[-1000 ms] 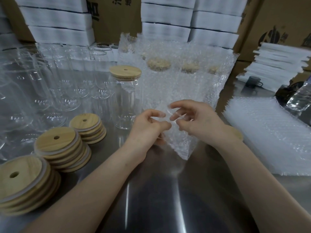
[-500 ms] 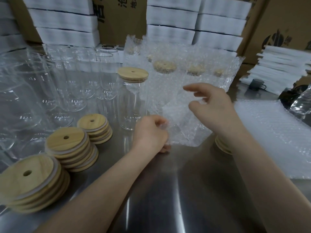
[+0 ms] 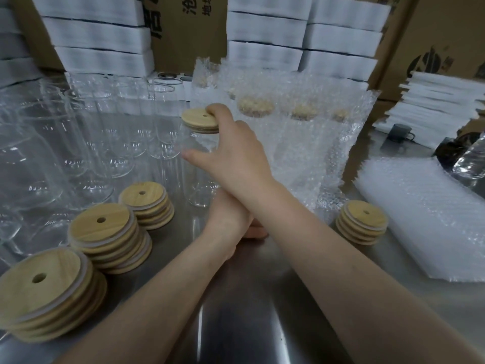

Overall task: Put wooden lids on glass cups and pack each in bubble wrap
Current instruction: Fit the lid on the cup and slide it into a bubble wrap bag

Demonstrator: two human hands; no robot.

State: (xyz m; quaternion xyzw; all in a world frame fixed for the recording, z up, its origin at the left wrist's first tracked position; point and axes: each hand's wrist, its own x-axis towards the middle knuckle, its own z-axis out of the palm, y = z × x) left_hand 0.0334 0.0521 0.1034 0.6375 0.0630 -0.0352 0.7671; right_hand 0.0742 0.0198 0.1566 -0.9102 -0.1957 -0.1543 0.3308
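1. Our right hand lies across the left wrist. Its fingers curl over the far rim of the lid and the thumb rests on the glass below, so it grasps the cup at the top.
2. The cup stands upright on the table, lid seated, just beside the bare cups.
3. Our left hand sits under the right forearm, mostly hidden. We cannot tell whether it clasps anything. The bubble bag is just to its right.
4. Most of our hold is on the lid. If the lid sits loosely, a lift could pull it free and let the glass drop onto the steel.
5. The bare cups crowd the left side, so a careless swing would knock glass on glass.
6. If the bag mouth sags, we judge the lid rim could snag on the bubbles and be pried off.
7. The lid stacks are near our left forearm, and a wide move could topple them.
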